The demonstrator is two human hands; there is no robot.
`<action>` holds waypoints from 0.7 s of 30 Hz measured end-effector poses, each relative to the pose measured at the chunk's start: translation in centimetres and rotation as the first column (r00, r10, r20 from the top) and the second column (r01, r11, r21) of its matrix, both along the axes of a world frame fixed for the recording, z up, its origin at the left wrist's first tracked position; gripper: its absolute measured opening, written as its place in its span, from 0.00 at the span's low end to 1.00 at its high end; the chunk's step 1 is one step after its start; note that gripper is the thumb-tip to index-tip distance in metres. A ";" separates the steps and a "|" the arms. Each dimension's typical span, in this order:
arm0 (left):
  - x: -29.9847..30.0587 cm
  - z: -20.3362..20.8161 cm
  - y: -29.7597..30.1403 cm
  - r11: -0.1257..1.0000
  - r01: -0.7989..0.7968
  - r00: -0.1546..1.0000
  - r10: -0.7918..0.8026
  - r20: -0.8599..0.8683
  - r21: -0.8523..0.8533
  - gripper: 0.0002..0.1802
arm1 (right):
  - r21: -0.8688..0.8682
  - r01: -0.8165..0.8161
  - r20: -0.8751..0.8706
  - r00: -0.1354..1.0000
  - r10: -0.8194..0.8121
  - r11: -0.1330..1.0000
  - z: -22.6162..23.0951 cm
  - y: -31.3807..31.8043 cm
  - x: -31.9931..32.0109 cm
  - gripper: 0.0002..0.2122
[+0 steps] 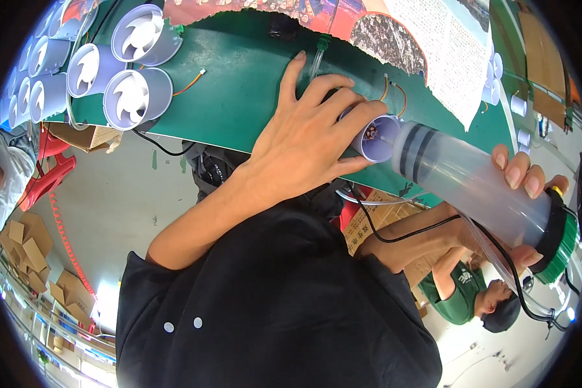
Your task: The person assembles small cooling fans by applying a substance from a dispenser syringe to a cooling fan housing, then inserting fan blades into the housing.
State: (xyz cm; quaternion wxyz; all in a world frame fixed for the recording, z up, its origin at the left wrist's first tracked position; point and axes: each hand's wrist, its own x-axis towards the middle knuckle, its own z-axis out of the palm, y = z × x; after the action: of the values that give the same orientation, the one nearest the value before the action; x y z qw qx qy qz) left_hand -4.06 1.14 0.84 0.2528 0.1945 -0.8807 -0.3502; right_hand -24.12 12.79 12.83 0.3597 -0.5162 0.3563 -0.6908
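Jutting from left hand (pixel 310 132) is a cup (pixel 377 154) (lilac).

Person is wearing a loose black top (pixel 271 284), the cloth looking matte and falling in soft folds across the front. Two small, round, whitish discs, button-like (pixel 198 322), are sitting close together on its left side. The short left sleeve (pixel 142 291) is ending in a wide opening, leaving the forearm (pixel 207 216) bare. The right sleeve (pixel 391 291) is likewise stopping short, its edge partly shadowed.
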 end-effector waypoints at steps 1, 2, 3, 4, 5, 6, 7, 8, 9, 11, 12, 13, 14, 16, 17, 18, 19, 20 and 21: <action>0.0 0.0 0.0 1.000 -0.002 1.000 0.002 0.001 0.001 0.38 | -0.021 0.066 -0.005 0.998 -0.066 0.998 -0.2 0.1 0.3 0.44; 0.0 0.1 0.0 1.000 -0.003 1.000 0.003 0.001 0.003 0.38 | -0.043 0.131 -0.008 0.991 -0.132 0.990 -0.3 0.0 0.6 0.44; -0.1 0.1 0.0 1.000 0.001 1.000 -0.001 -0.001 0.003 0.38 | -0.043 0.135 -0.010 0.991 -0.135 0.990 -0.4 -0.1 0.8 0.44; -0.1 0.1 0.0 1.000 0.006 1.000 -0.006 0.000 0.007 0.38 | -0.057 0.125 -0.003 0.992 -0.126 0.990 -0.4 -0.2 0.9 0.43; -0.2 0.2 0.0 1.000 0.013 1.000 -0.013 0.000 0.011 0.38 | -0.072 0.117 0.002 0.993 -0.117 0.991 -0.4 -0.2 0.9 0.43; -0.2 0.2 0.0 1.000 0.017 1.000 -0.017 -0.002 0.009 0.38 | -0.074 0.121 0.000 0.993 -0.121 0.990 -0.2 -0.1 0.9 0.43; -0.1 0.2 0.0 1.000 0.018 1.000 -0.018 0.002 0.012 0.38 | -0.059 0.124 0.020 0.992 -0.123 0.991 0.0 0.0 0.8 0.43; -0.1 0.2 0.0 1.000 0.021 1.000 -0.021 0.006 0.015 0.39 | -0.043 0.129 0.039 0.991 -0.127 0.991 0.2 0.2 0.8 0.42; -0.1 0.3 -0.1 1.000 0.027 1.000 -0.027 0.000 0.013 0.39 | -0.075 0.199 0.075 0.978 -0.193 0.977 0.5 0.6 1.0 0.42; 0.0 0.6 -0.2 1.000 0.015 0.999 -0.016 0.040 0.018 0.39 | -0.171 0.392 0.169 0.916 -0.365 0.904 0.6 1.6 1.4 0.41; 0.1 0.9 -0.1 0.998 0.019 0.997 -0.022 0.072 0.054 0.40 | -0.173 0.397 0.161 0.914 -0.371 0.902 0.8 2.2 1.2 0.41; 0.1 0.9 0.0 0.998 0.026 0.997 -0.029 0.064 0.054 0.40 | -0.190 0.412 0.207 0.904 -0.374 0.891 1.2 3.1 0.6 0.41; 0.2 0.8 0.1 0.999 0.037 0.999 -0.036 0.033 -0.014 0.39 | -0.206 0.427 0.254 0.892 -0.373 0.881 1.6 4.0 0.1 0.41; -0.2 0.6 0.8 0.991 0.048 0.998 -0.043 0.045 -0.124 0.38 | -0.161 0.430 0.173 0.899 -0.404 0.888 1.5 4.8 -0.5 0.42; -0.4 0.5 0.8 0.991 0.055 0.998 -0.050 0.042 -0.124 0.38 | -0.150 0.392 0.132 0.918 -0.375 0.908 1.2 5.0 -0.8 0.43; -0.6 0.4 0.8 0.984 0.068 0.996 -0.058 0.067 -0.162 0.36 | -0.124 0.516 0.155 0.854 -0.498 0.847 1.0 5.2 -0.1 0.41; -0.7 0.3 0.8 0.977 0.082 0.994 -0.064 0.092 -0.199 0.35 | -0.122 0.523 0.156 0.850 -0.504 0.844 0.7 5.1 0.0 0.41; -0.8 0.3 0.9 0.976 0.088 0.993 -0.071 0.095 -0.199 0.35 | -0.110 0.549 0.118 0.835 -0.538 0.828 0.4 4.9 -0.1 0.41; -0.9 0.4 0.9 0.977 0.085 0.994 -0.068 0.090 -0.195 0.34 | -0.100 0.577 0.081 0.817 -0.571 0.811 0.1 4.9 -0.3 0.40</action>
State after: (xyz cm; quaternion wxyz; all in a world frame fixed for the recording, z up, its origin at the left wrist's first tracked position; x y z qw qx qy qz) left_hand -4.98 2.01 1.22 0.2205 0.1487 -0.9278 -0.2616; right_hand -24.40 17.64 12.88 0.1113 -0.3887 0.4448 -0.7992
